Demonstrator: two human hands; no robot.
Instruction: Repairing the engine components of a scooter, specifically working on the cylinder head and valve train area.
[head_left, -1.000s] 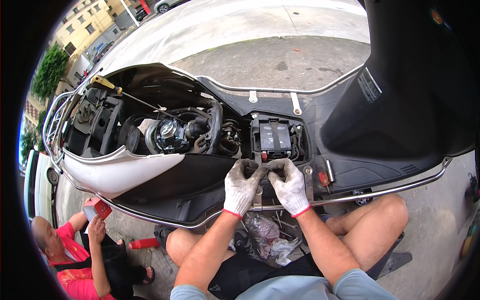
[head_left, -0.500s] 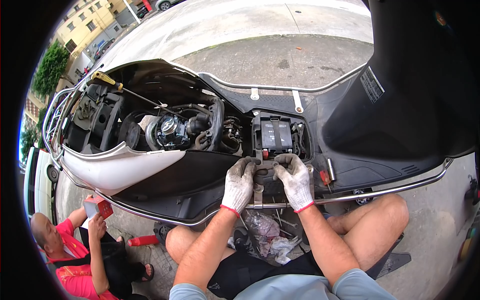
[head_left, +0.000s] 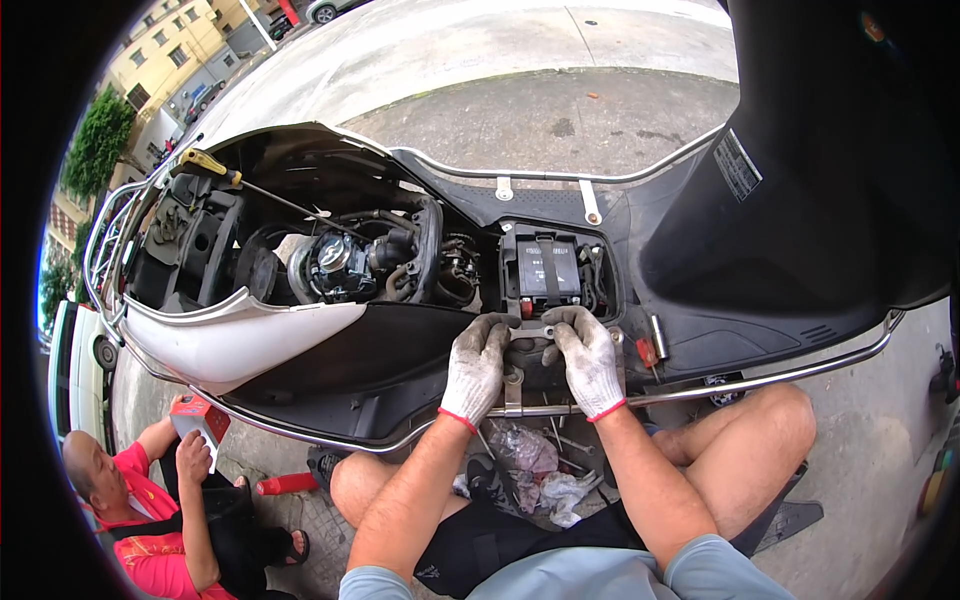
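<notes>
Both my hands wear white knit work gloves with red cuffs and grey, dirtied fingertips. Between my left hand (head_left: 478,362) and my right hand (head_left: 588,360) is a flat grey metal piece (head_left: 530,333) with a hole near its right end, pinched at both ends. The fingers hide part of it, so its kind is unclear. It is held just on the near side of a scooter's open battery compartment (head_left: 617,300). Inside sits a dark battery (head_left: 548,270) under a black strap, with a red terminal cover (head_left: 527,308) at its near left corner.
A yellow-handled screwdriver (head_left: 207,163) lies across the opened engine bay, its shaft above the carburettor (head_left: 335,258). On the footboard rests a red-handled tool (head_left: 647,351). A chrome rail (head_left: 700,388) runs along the near side. Another person (head_left: 150,500) holds a red box (head_left: 200,420) at left.
The metal piece has tilted between my fingers, so its face and hole now show more clearly. At left, the other person has turned the box.
</notes>
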